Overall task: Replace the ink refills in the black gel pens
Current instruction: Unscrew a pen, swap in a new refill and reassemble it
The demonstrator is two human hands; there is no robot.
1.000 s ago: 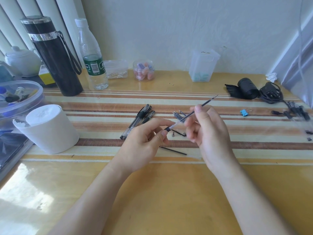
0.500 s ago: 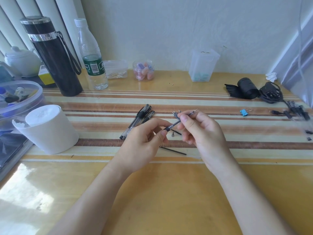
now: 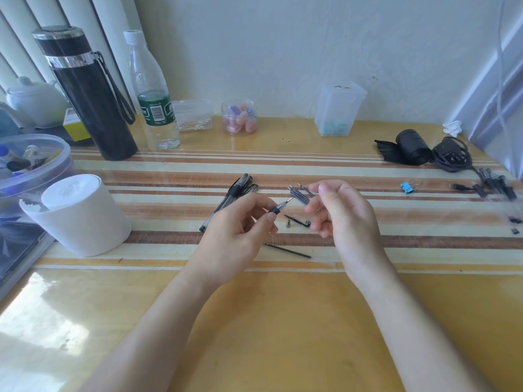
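My left hand [image 3: 240, 230] pinches a black gel pen barrel [image 3: 276, 209] by its grip, with the refill's tip poking out toward the upper right. My right hand [image 3: 342, 219] hovers just right of it, fingers loosely curled and holding nothing. On the striped mat behind lie two or three capped black gel pens [image 3: 236, 193] and a bundle of spare refills [image 3: 298, 195]. A small metal tip cone [image 3: 288, 223] and a black pen cap [image 3: 298, 220] sit between my hands. A loose refill [image 3: 288, 252] lies below them.
A white roll [image 3: 76, 216] and a plastic tub [image 3: 31, 162] stand at the left, with a black flask [image 3: 90, 94] and water bottle [image 3: 154, 94] behind. A jar [image 3: 240, 117] and clear box [image 3: 338, 108] line the wall. A blue binder clip [image 3: 407, 187], black pouch [image 3: 409, 148] and more pens [image 3: 495, 185] lie right.
The long refill slid down into the barrel until only its tip shows. My right hand let go of it and drew slightly away to the right.
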